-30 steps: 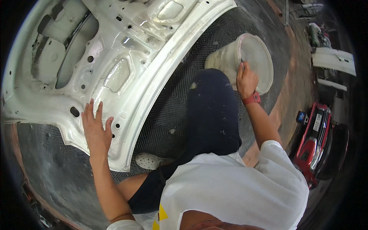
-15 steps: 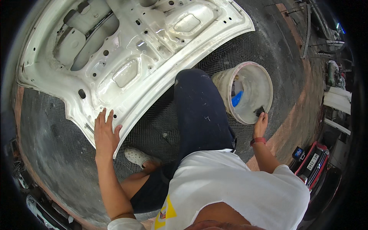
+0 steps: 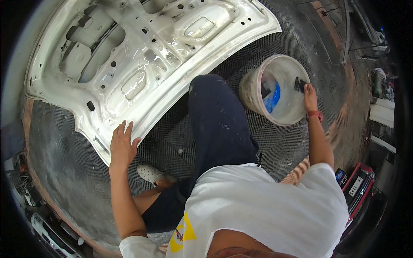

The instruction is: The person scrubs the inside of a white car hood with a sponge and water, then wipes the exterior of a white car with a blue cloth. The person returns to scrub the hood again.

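A white car hood (image 3: 161, 92) lies with its ribbed inner side up, at the far left. My left hand (image 3: 123, 145) rests on its near corner, fingers spread and holding nothing. To the right of my knee stands a pale plastic bucket (image 3: 251, 92), its mouth tilted toward me. At its right rim my right hand (image 3: 310, 98) pinches a dark piece that looks like black sandpaper (image 3: 300, 84), which shows against the inner wall. Inside the bucket are a blue item (image 3: 272, 99) and something dark beside it, their kinds unclear.
Ridged black matting (image 3: 206, 142) covers the floor under the hood and bucket. My bent knee (image 3: 213, 92) sits between those two. A red and black vehicle front (image 3: 360, 187) stands at the lower right. White panels (image 3: 382, 112) lean along the right side.
My right hand has moved farther away along the bucket's right rim, still with the black sandpaper. More of the blue item shows. My left hand stays on the hood's corner.
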The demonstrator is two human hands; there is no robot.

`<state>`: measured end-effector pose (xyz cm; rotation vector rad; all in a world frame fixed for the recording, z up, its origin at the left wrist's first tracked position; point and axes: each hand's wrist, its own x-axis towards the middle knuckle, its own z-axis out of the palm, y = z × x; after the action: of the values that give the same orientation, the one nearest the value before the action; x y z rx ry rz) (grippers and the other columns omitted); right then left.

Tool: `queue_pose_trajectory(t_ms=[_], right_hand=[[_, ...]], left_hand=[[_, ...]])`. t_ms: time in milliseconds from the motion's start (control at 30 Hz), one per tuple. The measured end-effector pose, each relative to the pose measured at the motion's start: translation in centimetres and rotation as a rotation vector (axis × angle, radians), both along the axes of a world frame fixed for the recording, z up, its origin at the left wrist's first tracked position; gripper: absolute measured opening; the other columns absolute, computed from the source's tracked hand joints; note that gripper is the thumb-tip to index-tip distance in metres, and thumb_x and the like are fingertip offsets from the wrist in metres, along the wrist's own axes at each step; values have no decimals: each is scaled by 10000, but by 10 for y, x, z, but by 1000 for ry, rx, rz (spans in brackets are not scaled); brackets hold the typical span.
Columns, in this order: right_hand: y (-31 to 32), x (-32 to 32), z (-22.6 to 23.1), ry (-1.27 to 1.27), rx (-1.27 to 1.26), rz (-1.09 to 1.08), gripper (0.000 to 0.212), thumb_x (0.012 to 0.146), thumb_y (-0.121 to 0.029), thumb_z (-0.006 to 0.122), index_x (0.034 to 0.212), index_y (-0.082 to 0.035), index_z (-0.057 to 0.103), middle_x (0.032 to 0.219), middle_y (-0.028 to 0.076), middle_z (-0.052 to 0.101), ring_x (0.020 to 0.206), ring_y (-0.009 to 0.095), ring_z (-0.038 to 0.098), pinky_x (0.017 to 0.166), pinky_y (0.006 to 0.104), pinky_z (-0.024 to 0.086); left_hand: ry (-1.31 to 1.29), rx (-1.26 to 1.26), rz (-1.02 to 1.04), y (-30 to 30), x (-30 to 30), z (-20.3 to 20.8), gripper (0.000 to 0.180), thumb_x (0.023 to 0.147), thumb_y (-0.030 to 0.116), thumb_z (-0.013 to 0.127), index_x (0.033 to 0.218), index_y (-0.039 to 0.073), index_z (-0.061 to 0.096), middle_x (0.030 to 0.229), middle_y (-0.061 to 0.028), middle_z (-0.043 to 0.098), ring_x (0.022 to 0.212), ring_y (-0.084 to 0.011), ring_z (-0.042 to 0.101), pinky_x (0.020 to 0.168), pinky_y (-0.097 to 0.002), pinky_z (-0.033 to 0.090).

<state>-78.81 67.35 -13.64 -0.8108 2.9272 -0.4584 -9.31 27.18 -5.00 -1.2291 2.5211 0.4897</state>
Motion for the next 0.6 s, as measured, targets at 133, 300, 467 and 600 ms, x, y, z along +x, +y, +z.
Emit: queue_pose_trajectory(t_ms=[133,300,467,600], right_hand=[[-41,-35,10,393,161,189,327,1086,-307,620,1263,-43,698,1326,281,654,1264,428,622,1091,490,490],[-129,37,38,465,100,309,266,1033,-269,662,1140,-32,720,1208,261,717,1144,433,684,1018,495,537],[-134,-12,-115,-304,121,588,369,1014,-271,652,1290,-38,725,1251,234,753,890,450,750,820,518,622],[-168,5,-170,-819,140,330,401,1032,-300,648,1334,-46,718,1253,179,762,916,315,777,733,461,660]], left_hand=[[-34,-14,25,4,3,-1,674,948,227,797,1553,56,555,1602,-228,511,1449,-410,501,1222,-488,424],[-74,-11,63,19,3,0,687,948,231,796,1563,61,543,1595,-234,518,1447,-416,502,1220,-493,424],[-22,-7,-66,23,-27,-20,670,947,255,797,1544,66,558,1573,-214,539,1416,-403,526,1199,-495,440],[-125,54,56,45,-36,-7,652,966,277,778,1547,81,557,1584,-209,535,1451,-401,508,1211,-485,441]])
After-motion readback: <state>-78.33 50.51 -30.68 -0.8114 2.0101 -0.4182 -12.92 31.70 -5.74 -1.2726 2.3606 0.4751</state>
